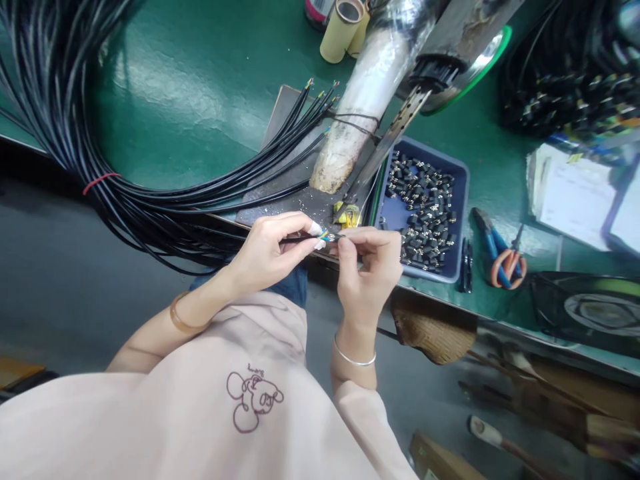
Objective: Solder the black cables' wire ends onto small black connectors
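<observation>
My left hand (pixel 274 250) pinches the end of a black cable (pixel 295 239), with thin coloured wires showing past the fingertips. White tape or covering wraps some of these fingertips. Opposite it, my right hand (pixel 367 259) is closed in a pinch on a small dark connector (pixel 339 237), which meets the wire ends. Its far side is hidden by the fingers. Just beyond my hands, a soldering iron (pixel 373 163) is held slanting down toward a small yellow piece (pixel 349 215). To the right, a blue-grey tray (pixel 463 200) holds many small black connectors (pixel 425 213).
A big bundle of black cables (pixel 65 120) curves over the table's left side. A wrapped duct (pixel 360 107) slants above a dark board (pixel 280 133). Pliers (pixel 490 233) and orange-handled scissors (pixel 507 267) lie right, near papers (pixel 570 193). Yellowish rolls (pixel 341 33) stand at the back.
</observation>
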Demonstrator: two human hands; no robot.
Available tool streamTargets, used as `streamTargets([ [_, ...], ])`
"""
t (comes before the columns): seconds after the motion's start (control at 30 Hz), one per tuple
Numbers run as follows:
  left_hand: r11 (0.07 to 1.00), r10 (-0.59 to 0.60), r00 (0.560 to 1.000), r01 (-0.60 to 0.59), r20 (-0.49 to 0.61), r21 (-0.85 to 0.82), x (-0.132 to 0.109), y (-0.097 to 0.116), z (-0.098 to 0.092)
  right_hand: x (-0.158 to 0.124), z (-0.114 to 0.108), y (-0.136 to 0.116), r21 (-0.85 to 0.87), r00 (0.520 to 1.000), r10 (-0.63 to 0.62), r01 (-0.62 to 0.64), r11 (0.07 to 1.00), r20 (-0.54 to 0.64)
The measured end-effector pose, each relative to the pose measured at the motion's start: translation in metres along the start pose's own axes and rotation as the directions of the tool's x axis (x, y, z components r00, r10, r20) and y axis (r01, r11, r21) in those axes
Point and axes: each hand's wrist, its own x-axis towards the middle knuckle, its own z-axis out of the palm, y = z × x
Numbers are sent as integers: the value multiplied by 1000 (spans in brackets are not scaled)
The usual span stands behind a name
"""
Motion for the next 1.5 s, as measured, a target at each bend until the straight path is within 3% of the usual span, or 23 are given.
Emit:
streamTargets([
  [0.17, 1000, 20, 1000, -20, -17, -16, 0, 1, 2, -4, 1, 2, -60, 1000, -15, 15, 998, 1],
  [0.27, 1000, 18, 998, -18, -66, 3, 1, -1, 5, -3, 2, 0, -80, 990, 1, -13, 997, -144],
  [0.37, 999, 30, 992, -28, -125, 16, 0, -4, 9, 0, 4, -3, -77, 899, -104, 79, 994, -426],
  [0.43, 999, 35, 987, -31, -155, 25, 0, -5, 12, 2, 5, -3, -69, 833, -165, 152, 986, -528],
  [0.47, 999, 36, 986, -31, -164, 31, 0, -6, 13, 2, 5, -3, -58, 828, -167, 161, 985, -536],
  [0.53, 999, 40, 984, -33, -174, 43, 0, -6, 14, 0, 5, -2, -47, 867, -128, 120, 992, -481],
  [0.63, 997, 46, 984, -35, -174, 66, 1, -6, 14, -5, 7, 1, -87, 955, -77, 54, 995, -285],
  [0.7, 996, 49, 984, -35, -173, 85, 1, -5, 14, -6, 8, 2, -149, 979, -100, 73, 986, -177],
  [0.83, 991, 56, 983, -33, -174, 132, 2, -4, 14, 0, 10, 0, -248, 974, -187, 150, 957, -131],
  [1.1, 978, 155, 968, -123, -198, 167, 4, -3, 14, 6, 11, -7, -327, 961, -243, 189, 926, -133],
  [1.5, 989, 85, 981, -61, -176, 136, 2, -6, 11, 2, 5, -4, -323, 963, -268, 243, 915, -35],
])
